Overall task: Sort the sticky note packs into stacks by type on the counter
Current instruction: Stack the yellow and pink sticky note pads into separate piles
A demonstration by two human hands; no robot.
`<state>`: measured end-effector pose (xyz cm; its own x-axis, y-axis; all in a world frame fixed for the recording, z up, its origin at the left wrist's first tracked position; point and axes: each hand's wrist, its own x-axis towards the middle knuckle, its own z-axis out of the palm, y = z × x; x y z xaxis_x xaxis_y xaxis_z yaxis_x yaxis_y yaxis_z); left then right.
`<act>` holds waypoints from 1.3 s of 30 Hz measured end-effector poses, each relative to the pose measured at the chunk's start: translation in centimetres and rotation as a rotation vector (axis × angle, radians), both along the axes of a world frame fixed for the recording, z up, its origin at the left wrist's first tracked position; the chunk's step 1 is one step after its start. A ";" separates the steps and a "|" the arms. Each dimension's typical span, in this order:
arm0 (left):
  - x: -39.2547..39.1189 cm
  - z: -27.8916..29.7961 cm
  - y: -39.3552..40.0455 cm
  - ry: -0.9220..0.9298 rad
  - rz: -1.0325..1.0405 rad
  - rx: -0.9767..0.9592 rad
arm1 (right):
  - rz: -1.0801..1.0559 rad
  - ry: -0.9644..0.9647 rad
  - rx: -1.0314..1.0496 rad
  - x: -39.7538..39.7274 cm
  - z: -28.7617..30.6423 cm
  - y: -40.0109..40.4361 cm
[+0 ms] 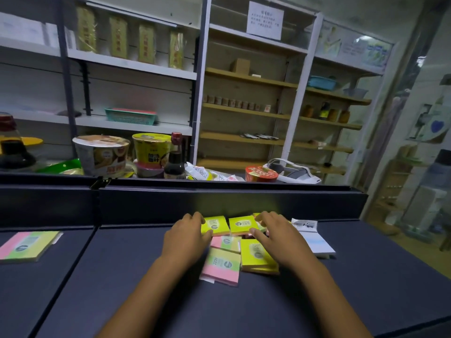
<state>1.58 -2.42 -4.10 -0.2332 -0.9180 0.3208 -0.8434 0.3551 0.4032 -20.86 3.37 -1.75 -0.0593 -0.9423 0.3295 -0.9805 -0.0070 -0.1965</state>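
1. Nearest, close to the front edge of the dark table [244, 311]: a pink-and-green striped pack [220, 266] just beside a yellow pack [256, 254], both lying flat and loose in the pile.
2. Further in, left hand [185, 236] at the left of the pile, fingers curled over the edge of a yellow pack [216, 225]; probably a grip on it, though thumb hidden.
3. Right hand [275, 236] spread over the pile's right part, thumb and fingers pinching at the corner of a second yellow pack [244, 225]; more packs underneath, partly hidden.
4. Between the two rows, a smaller pink-and-green pack [225, 243], blurred.
5. Just right of the pile, a white-and-pale-blue pack [314, 237], near the right hand but not touched.
6. Well apart, near the left edge of the table: one striped stack [26, 245], apparently the only type already set aside.
7. Judged progress: early. One stack begun; yellow, striped and white packs unsorted in a mixed heap.
8. Beyond the table's raised back rim [219, 191]: instant noodle bowls [102, 154], a dark sauce bottle [174, 159], snack bags.
9. Farthest: shop shelving [244, 76], mostly sparse, with a posted notice [265, 20] and a teal basket [130, 116].
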 end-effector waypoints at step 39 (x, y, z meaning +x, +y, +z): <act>-2.3 -0.1 -1.7 1.141 -0.135 0.184 | 0.218 -0.215 0.013 -5.2 -1.6 -8.2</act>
